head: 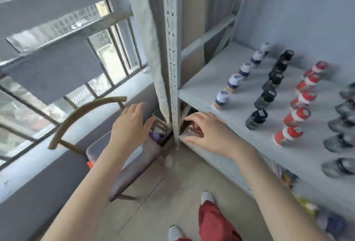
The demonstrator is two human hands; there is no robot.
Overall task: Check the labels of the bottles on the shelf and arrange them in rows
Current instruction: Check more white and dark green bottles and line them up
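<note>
Both hands are reaching low now, down towards 6 o'clock of the shelf's corner; the left hand (130, 125) is hovering at 9 o'clock of the perforated metal post (172, 58), fingers straight and lying close together, thumb pointing towards the post, nothing in its grasp; the right hand (209, 133) is hanging at 3 o'clock of that post, just below the front edge of the shelf (203, 91), fingers spread apart and lightly bent, thumb held wide, nothing clamped between them; whether the fingertips are touching anything, I cannot tell.

Under the 2 hands an open box (158, 125) is sitting at the foot of the post, with something purple showing inside.

The bottles are standing on the shelf board at 3 o'clock of the view, well apart from both hands, in rows running from 5 o'clock up to 1 o'clock; 5 white-capped bottles (234, 83) are forming the row nearest the post; at their 3 o'clock 5 black bottles (266, 99) are lining up; next 5 red-and-white bottles (303, 98); at the far 3 o'clock edge a row of grey bottles (340, 141) is blurring out, count unclear.

A chair (80, 114) with a curved back is standing at 8 o'clock, beneath the barred window (107, 52); a red trouser leg (213, 221) and a white shoe (207, 196) are showing at 6 o'clock.
</note>
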